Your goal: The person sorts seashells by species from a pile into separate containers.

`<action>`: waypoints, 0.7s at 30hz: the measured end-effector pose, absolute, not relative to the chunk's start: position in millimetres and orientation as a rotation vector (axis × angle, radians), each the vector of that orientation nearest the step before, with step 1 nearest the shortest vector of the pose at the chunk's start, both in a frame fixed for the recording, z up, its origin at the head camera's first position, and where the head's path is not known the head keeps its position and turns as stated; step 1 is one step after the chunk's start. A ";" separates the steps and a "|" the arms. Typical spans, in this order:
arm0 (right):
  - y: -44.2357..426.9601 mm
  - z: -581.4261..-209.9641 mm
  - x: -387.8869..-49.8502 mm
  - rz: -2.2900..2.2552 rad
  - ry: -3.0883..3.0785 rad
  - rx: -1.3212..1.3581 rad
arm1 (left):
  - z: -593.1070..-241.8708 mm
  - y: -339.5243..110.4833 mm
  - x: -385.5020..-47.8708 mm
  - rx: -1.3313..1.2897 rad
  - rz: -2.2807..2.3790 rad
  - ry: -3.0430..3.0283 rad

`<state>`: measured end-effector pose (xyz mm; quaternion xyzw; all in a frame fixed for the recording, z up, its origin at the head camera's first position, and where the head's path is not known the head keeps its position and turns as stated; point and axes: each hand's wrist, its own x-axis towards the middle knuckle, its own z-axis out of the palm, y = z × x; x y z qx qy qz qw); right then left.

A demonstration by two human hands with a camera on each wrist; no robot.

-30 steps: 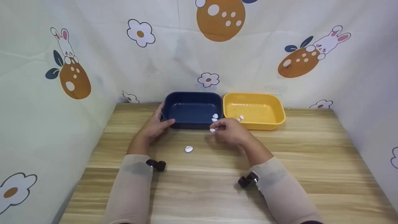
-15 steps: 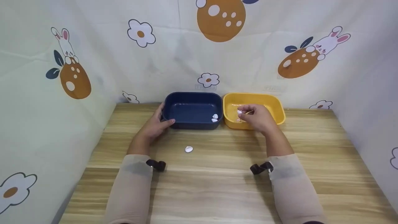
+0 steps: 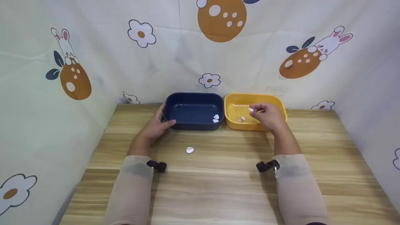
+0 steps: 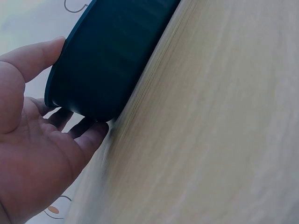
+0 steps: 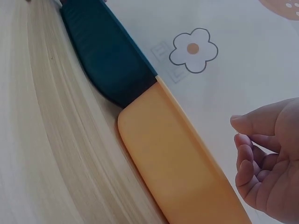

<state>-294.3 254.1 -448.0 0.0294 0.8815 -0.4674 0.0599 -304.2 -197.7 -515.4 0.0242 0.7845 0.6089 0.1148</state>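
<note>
My left hand (image 3: pixel 155 125) holds the left end of a dark blue plastic bin (image 3: pixel 193 125), thumb on its rim and the other fingers against its end wall. The left wrist view shows that thumb (image 4: pixel 44 55) against the rim. Over the yellow bin (image 3: pixel 229 123), my right hand (image 3: pixel 268 117) pinches a small white seashell (image 3: pixel 251 109) between thumb and fingertips; the right wrist view does not show this shell. Two white shells (image 3: pixel 216 118) lie in the blue bin's right front corner. Small shells (image 3: pixel 242 119) lie in the yellow bin. Another white shell (image 3: pixel 190 150) rests on the table.
Both bins stand side by side, touching, at the back of the wood-grain table (image 3: pixel 200 187). Behind them hangs a pale cloth (image 3: pixel 175 59) printed with flowers and rabbits. Cloth also closes off the left and right sides.
From in front of the gap between the bins, my right hand has moved right and back over the yellow bin, carrying the white shell. My left hand has stayed on the blue bin.
</note>
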 end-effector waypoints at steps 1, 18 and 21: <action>254.4 -448.2 -294.2 -1.420 2.670 0.082 | -515.7 -197.7 -304.4 0.073 1.786 2.297; 230.7 -449.3 -289.9 -1.420 2.693 0.012 | -514.8 -197.4 -303.9 0.060 1.777 2.298; 214.7 -447.7 -285.5 -1.422 2.665 -0.031 | -513.6 -197.4 -303.2 0.059 1.773 2.302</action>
